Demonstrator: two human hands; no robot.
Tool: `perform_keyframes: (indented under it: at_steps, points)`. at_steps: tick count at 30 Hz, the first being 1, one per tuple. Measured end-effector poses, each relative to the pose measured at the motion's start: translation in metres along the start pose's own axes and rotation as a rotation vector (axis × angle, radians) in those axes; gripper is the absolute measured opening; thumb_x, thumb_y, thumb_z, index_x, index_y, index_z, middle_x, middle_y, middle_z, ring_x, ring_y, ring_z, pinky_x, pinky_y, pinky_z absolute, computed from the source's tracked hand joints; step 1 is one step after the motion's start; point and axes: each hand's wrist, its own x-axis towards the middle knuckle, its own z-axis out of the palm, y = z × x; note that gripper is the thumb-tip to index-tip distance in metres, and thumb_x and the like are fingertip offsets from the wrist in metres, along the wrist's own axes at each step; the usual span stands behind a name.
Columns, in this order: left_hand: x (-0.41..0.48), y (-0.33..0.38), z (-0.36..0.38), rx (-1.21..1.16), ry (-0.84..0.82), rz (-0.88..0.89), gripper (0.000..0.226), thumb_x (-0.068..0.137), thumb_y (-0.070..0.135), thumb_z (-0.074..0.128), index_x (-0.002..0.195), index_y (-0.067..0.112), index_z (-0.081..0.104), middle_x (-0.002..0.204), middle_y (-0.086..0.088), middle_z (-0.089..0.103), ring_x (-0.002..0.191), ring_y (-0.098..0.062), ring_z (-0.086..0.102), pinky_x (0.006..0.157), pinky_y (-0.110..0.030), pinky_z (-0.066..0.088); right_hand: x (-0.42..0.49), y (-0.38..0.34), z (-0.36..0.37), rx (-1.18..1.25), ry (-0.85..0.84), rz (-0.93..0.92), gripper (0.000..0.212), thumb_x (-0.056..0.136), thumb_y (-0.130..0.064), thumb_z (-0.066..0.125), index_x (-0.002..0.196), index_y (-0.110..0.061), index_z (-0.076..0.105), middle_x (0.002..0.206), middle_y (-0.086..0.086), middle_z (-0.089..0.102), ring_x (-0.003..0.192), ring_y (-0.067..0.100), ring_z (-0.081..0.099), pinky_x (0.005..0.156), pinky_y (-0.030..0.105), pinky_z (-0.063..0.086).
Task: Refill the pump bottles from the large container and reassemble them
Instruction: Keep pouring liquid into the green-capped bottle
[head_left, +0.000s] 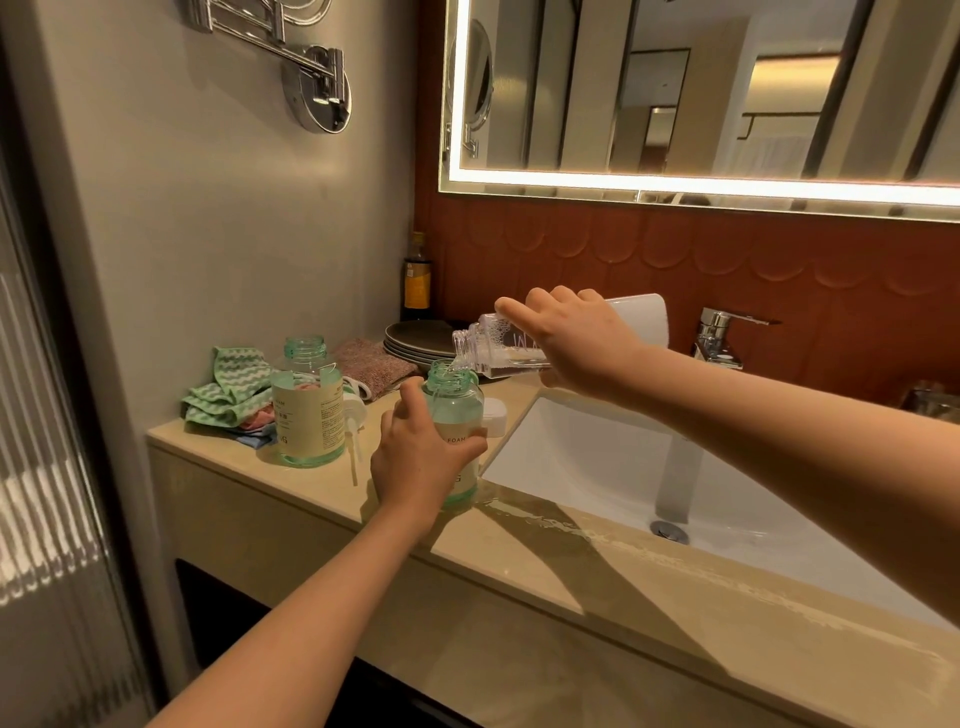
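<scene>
I'm mid-pour, my right hand (569, 338) gripping the tilted large container (493, 351) over the pump bottle (456, 402) my left hand (415, 460) clasps; next, I should level off before overflow.

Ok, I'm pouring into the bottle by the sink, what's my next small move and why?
Probably hold the large container at this tilt with the right hand while the left hand grips the bottle: the stream is landing in its open neck, and it doesn't look full.
</scene>
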Motion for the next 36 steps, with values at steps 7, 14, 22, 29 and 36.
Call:
perform_keyframes:
  at_steps: [7,14,22,29,36]
  points:
    - [0.0,0.0,0.0,0.011,0.002,-0.005,0.08,0.071,0.048,0.071,0.13,0.02,0.024,0.123,-0.01,0.051,0.111,-0.027,0.048,0.075,-0.039,0.05,0.002,0.0,-0.002,-0.009,-0.01,0.003,0.071,0.087,-0.013,0.061,0.145,-0.02,0.02,0.119,0.01,0.048,0.095,0.019,0.043,0.081,0.03,0.039]
    - [0.0,0.0,0.0,0.012,0.004,0.0,0.078,0.071,0.047,0.071,0.128,0.02,0.024,0.122,-0.009,0.052,0.11,-0.027,0.048,0.075,-0.039,0.05,0.004,0.001,-0.002,-0.027,-0.016,0.0,0.067,0.088,-0.01,0.057,0.144,-0.02,0.021,0.117,0.01,0.049,0.087,0.017,0.034,0.08,0.031,0.04]
    - [-0.002,0.001,-0.002,0.011,0.007,0.003,0.078,0.072,0.047,0.07,0.13,0.019,0.025,0.123,-0.01,0.052,0.111,-0.027,0.048,0.074,-0.038,0.049,0.004,0.001,-0.004,-0.037,-0.015,-0.006,0.065,0.089,-0.007,0.053,0.143,-0.021,0.02,0.117,0.01,0.048,0.087,0.017,0.032,0.082,0.032,0.04]
    - [-0.001,0.002,-0.002,0.02,-0.002,-0.003,0.079,0.073,0.048,0.069,0.13,0.019,0.024,0.125,-0.01,0.051,0.112,-0.027,0.048,0.074,-0.037,0.048,0.005,0.0,-0.006,-0.055,-0.008,-0.017,0.064,0.09,-0.007,0.053,0.143,-0.021,0.021,0.117,0.01,0.048,0.088,0.017,0.034,0.082,0.032,0.039]
    - [0.0,0.001,-0.001,0.025,0.008,0.001,0.08,0.073,0.05,0.069,0.131,0.018,0.025,0.122,-0.011,0.052,0.114,-0.027,0.047,0.074,-0.036,0.045,0.006,0.0,-0.01,-0.11,0.033,-0.05,0.058,0.093,-0.014,0.049,0.143,-0.021,0.02,0.128,0.012,0.044,0.108,0.025,0.044,0.092,0.035,0.036]
